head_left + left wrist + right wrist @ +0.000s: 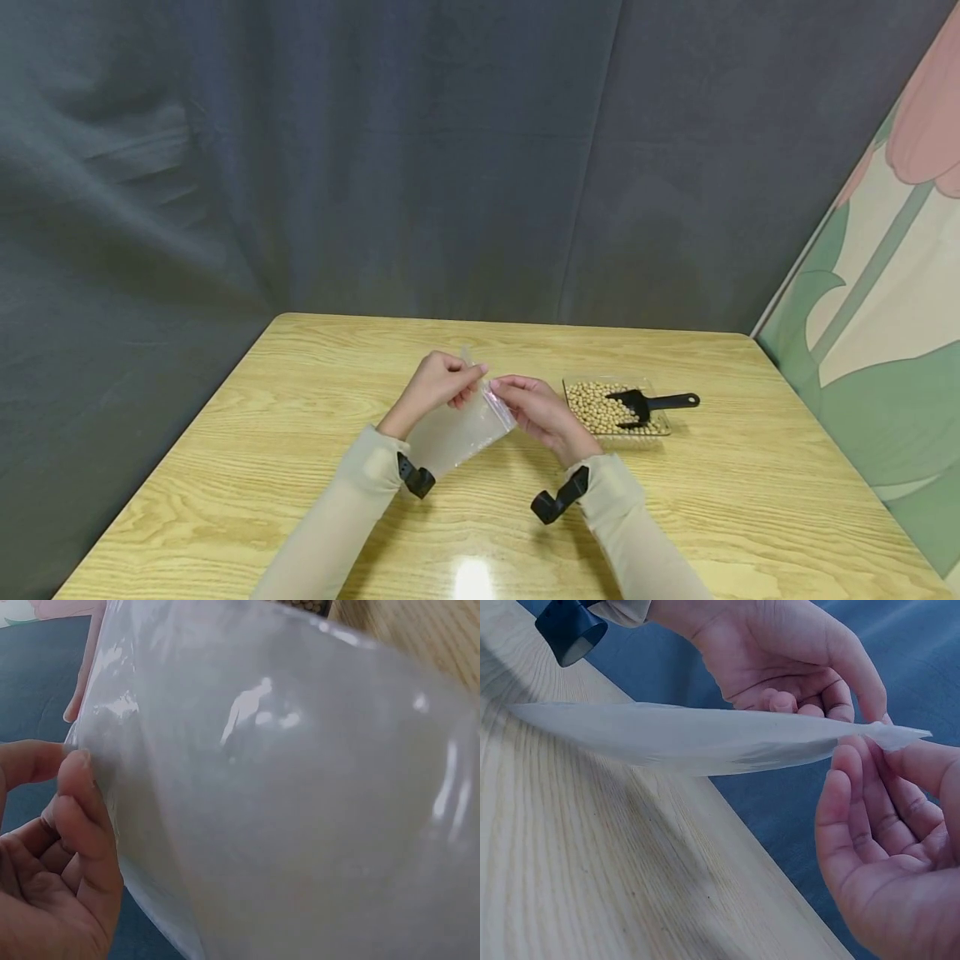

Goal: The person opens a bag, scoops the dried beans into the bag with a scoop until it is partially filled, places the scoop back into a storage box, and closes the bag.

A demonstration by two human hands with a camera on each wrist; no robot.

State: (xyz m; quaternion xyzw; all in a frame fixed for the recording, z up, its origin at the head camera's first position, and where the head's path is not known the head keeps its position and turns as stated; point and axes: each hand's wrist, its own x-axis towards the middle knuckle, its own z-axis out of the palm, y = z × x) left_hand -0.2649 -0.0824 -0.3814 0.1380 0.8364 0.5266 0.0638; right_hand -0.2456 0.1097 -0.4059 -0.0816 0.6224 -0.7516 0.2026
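Observation:
A clear zip-top plastic bag (457, 435) is held up above the table between both hands, with its zip strip at the upper right. My left hand (437, 385) pinches the bag's top edge between thumb and index finger. Close beside it, my right hand (542, 414) pinches the same edge near the zip strip. Seen edge-on in the right wrist view, the bag (675, 739) looks nearly flat with a slight bulge, and I see nothing inside it. Its translucent side (285, 787) fills most of the left wrist view.
Right of the hands, a clear rectangular container (660, 435) holds pale yellow beans (596, 406). A black scoop (673, 402) rests in them, its handle reaching past the right rim. The wood-grain table (750, 500) meets a dark curtain (450, 208) at the back.

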